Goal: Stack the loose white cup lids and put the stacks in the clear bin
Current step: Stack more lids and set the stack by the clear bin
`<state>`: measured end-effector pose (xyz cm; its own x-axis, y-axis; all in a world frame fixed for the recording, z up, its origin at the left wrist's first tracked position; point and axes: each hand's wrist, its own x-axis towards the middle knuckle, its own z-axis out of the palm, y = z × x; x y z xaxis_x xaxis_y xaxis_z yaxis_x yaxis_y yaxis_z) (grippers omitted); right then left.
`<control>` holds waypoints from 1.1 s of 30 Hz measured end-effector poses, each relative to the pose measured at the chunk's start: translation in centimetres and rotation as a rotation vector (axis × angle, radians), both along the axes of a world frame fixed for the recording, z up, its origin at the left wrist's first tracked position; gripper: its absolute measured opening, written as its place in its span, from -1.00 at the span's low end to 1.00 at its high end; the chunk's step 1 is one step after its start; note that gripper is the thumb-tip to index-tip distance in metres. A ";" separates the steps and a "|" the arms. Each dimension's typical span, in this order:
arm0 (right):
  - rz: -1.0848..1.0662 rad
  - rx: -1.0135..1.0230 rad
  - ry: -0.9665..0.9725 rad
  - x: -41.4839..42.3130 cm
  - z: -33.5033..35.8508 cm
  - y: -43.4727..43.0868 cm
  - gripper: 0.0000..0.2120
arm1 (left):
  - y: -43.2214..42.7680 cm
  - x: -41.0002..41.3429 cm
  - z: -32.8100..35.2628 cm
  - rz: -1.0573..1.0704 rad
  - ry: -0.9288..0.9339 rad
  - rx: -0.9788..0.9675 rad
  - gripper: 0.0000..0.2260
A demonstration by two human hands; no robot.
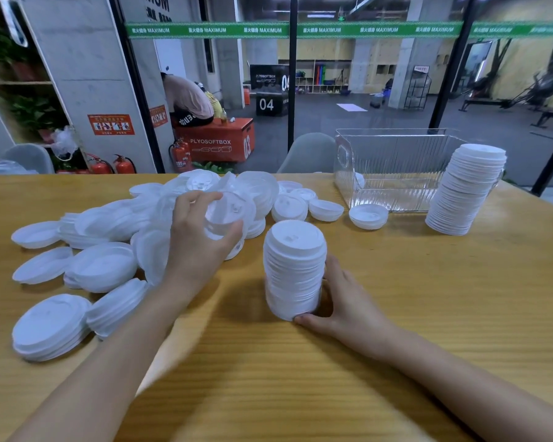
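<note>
A wood-grain counter (396, 330) is seen across the lower frame. Beyond the glass, a green band (320, 29) is printed "MAXIMUM" over and over; the other characters are too small to read. A pile of loose white lids (109, 266) is spread from 9 to 11 o'clock on the counter, some dome-up, some rim-up. The clear bin (393, 173), ribbed, is set at 1 o'clock. A tall stack (466, 189) is stood just beside its right end, at approx. 2 o'clock. A red box (217, 143) at 11 o'clock in the bkgd is marked "PLYOSOFTBOX" & "03"; a black box (268, 103) at 12 is marked "04". A shorter stack (294, 269) is stood upright at ctr. Its base is gripped by the right hand (348, 298), w/ thumb in front and fingers behind. A blurred lid (227, 215) is held over the pile by the left hand (201, 240), fingers curled round it. A single lid (368, 216) is laid rim-up just in front of the bin.
</note>
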<state>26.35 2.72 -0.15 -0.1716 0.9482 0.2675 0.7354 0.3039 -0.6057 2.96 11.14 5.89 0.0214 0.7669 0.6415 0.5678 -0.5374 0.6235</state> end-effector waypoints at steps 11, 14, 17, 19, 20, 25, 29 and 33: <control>-0.044 0.233 0.167 -0.5 0.8 -0.7 -0.12 | -4.0 1.1 1.4 -0.387 -0.107 -0.167 -0.56; -0.020 0.280 0.180 -0.2 1.3 -0.8 -0.21 | -4.2 1.5 1.2 -0.424 -0.078 -0.192 -0.61; 0.011 0.290 0.127 -0.2 1.5 -0.8 -0.27 | -4.3 1.7 1.0 -0.437 -0.055 -0.211 -0.61; 0.024 0.298 0.087 -0.3 1.4 -0.8 -0.28 | -4.2 1.6 1.0 -0.446 -0.034 -0.211 -0.58; 0.030 0.309 0.072 -0.2 1.4 -0.8 -0.28 | -4.2 1.5 1.0 -0.452 -0.027 -0.212 -0.57; 0.088 0.391 0.015 0.0 1.9 -1.0 -0.30 | -4.1 1.2 0.9 -0.458 0.004 -0.219 -0.57; 0.124 0.480 -0.061 0.0 2.1 -0.8 -0.31 | -3.9 1.3 0.6 -0.458 0.006 -0.200 -0.57; 0.128 0.498 -0.094 0.0 1.8 -0.7 -0.35 | -3.8 1.3 0.1 -0.475 -0.010 -0.190 -0.57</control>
<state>26.33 2.03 1.63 -0.3221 0.6801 0.6585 0.7178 0.6290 -0.2985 4.30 7.32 5.94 0.3909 0.7767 0.4940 0.2817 -0.6119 0.7391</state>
